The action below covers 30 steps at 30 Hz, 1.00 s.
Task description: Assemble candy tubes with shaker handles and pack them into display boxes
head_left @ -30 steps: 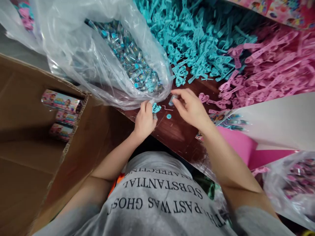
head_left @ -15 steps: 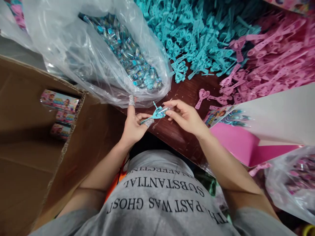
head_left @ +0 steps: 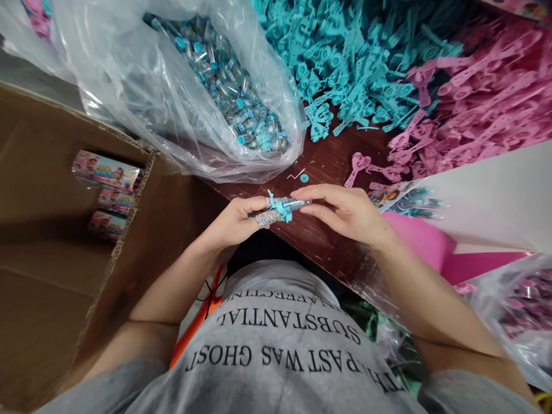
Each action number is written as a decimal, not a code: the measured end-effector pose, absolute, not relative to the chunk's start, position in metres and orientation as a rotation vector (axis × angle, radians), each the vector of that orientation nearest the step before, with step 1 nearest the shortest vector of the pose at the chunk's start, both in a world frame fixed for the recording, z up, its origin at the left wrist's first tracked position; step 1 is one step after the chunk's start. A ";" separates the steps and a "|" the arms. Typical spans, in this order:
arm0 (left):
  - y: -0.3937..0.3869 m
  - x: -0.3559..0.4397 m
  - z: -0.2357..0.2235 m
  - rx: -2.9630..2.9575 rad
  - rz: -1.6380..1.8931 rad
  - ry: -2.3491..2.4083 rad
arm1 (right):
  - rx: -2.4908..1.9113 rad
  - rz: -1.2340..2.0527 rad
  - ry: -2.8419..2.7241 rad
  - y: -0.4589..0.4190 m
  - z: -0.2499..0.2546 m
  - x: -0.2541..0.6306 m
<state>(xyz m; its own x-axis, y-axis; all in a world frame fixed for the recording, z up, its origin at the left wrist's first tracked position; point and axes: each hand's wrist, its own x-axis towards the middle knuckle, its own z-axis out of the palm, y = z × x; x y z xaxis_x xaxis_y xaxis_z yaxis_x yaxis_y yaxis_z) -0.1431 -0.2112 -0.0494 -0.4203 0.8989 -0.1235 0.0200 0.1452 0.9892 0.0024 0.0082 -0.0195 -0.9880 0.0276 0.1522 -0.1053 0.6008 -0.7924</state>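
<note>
In the head view, the left hand (head_left: 239, 221) and right hand (head_left: 351, 215) met just above the near edge of the reddish-brown table (head_left: 332, 250), with a turquoise plastic frame (head_left: 285, 214) and a small clear bottle (head_left: 299, 203) between them. Seating the one in the other looked like the step in hand. To do it well, the frame probably wanted a firm, still grip while the bottle was kept in line with it and pressed evenly; a skewed push might have bent the thin turquoise arms.

The left hand was closed in a pinch, its silver-wrapped thumb and forefinger gripping the frame from both sides. The right hand was gently curved, its thumb and fingertips apparently pinching the bottle's free end; how hard they pressed could not be told.

Just beyond the hands, a turquoise gear (head_left: 304, 178) and a pink crank rod (head_left: 296, 174) lay on the table, touched by neither hand.
</note>
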 end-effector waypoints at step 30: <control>-0.218 -0.134 -0.081 0.424 1.625 1.657 | -0.031 0.483 -2.954 0.031 -0.052 -0.144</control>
